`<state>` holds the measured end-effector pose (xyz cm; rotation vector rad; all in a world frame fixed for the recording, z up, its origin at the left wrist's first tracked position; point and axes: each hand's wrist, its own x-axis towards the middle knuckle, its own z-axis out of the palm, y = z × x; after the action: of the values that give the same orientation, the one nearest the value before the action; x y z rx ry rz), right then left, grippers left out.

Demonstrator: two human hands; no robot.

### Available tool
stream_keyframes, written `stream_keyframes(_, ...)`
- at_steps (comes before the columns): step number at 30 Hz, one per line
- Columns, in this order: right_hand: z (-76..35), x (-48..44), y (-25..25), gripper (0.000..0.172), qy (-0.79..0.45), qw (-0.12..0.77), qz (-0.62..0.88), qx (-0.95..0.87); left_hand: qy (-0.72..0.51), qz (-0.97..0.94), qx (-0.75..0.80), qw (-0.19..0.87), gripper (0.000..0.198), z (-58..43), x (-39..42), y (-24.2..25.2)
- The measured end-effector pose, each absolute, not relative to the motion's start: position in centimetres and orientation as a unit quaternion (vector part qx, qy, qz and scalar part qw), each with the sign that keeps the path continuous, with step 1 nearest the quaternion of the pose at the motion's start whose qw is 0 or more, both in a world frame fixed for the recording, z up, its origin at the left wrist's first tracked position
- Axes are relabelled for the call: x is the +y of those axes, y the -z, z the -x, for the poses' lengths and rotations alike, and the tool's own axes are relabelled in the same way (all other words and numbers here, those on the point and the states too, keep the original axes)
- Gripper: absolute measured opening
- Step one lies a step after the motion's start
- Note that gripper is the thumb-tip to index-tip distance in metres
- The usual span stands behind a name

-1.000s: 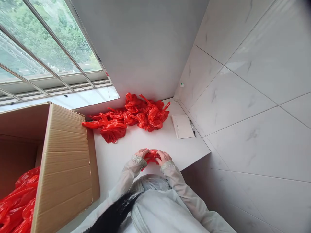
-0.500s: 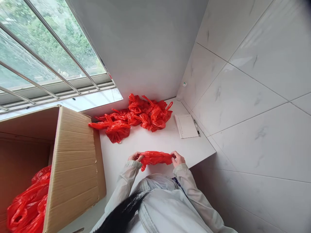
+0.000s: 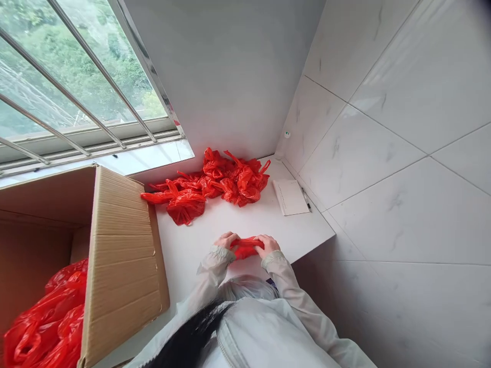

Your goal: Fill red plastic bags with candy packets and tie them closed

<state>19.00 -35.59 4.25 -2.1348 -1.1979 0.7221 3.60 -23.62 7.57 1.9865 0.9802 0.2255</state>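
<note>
A red plastic bag [image 3: 246, 248] is stretched between my two hands, close to my body over the front of the white table. My left hand [image 3: 227, 240] is closed on its left end, and my right hand [image 3: 267, 244] grips the right end. Folds hide part of my fingertips. Farther back on the table lies a pile of crumpled red plastic bags [image 3: 241, 179], some with their handles sticking up. One bag [image 3: 186, 207] rests at the pile's front left.
An open cardboard box [image 3: 125, 266] stands at the left, with more red bags [image 3: 49, 317] inside. A notebook [image 3: 292, 198] and a pen [image 3: 306, 200] lie by the tiled wall at the right. Behind them, a clear bottle [image 3: 282, 148] stands in the corner. A barred window is at upper left.
My hands have come closer together and the bag between them has become shorter and more bunched. The view has shifted slightly.
</note>
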Motion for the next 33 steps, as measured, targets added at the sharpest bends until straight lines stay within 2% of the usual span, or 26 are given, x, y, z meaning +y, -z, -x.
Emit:
stream_keyframes(1,-18.9,-35.9,-4.2,0.023,-0.26,0.309,0.807,-0.43,-0.11,-0.786,0.401,0.458,0.004,-3.1,-23.6,-7.6)
stream_keyframes(6,-19.3,-36.9,-4.3,0.017,-0.216,0.393,0.829,-0.333,-0.213,-0.68,0.436,0.55,0.042,-1.6,-23.4,-8.0)
stream_keyframes(8,-19.4,-36.9,-4.5,0.011,-0.213,0.42,0.826,-0.309,-0.244,-0.647,0.437,0.575,0.048,-1.4,-22.8,-8.5)
stream_keyframes(12,-19.0,-36.7,-4.9,0.018,-0.231,0.46,0.805,-0.297,-0.27,-0.626,0.422,0.598,0.042,-0.5,-21.8,-9.8)
stream_keyframes(17,-18.5,-36.2,-5.8,0.031,-0.245,0.454,0.798,-0.312,-0.221,-0.671,0.39,0.591,0.021,1.5,-22.0,-11.6)
stream_keyframes(20,-19.3,-36.2,-6.8,0.031,-0.238,0.43,0.806,-0.331,-0.175,-0.778,0.335,0.501,0.011,2.2,-22.4,-13.2)
stream_keyframes(23,-20.9,-36.7,-7.9,0.031,-0.216,0.405,0.822,-0.337,-0.104,-0.898,0.264,0.335,0.024,2.9,-22.4,-15.0)
stream_keyframes(25,-21.8,-37.1,-8.6,0.034,-0.203,0.391,0.837,-0.324,-0.069,-0.926,0.256,0.269,0.029,3.3,-22.2,-15.9)
stream_keyframes(30,-22.3,-37.7,-9.9,0.047,-0.227,0.438,0.837,-0.235,-0.001,-0.927,0.292,0.234,0.032,4.1,-22.2,-16.9)
stream_keyframes(33,-22.2,-37.9,-10.2,0.039,-0.223,0.453,0.824,-0.259,0.03,-0.906,0.34,0.251,0.026,3.5,-22.8,-16.8)
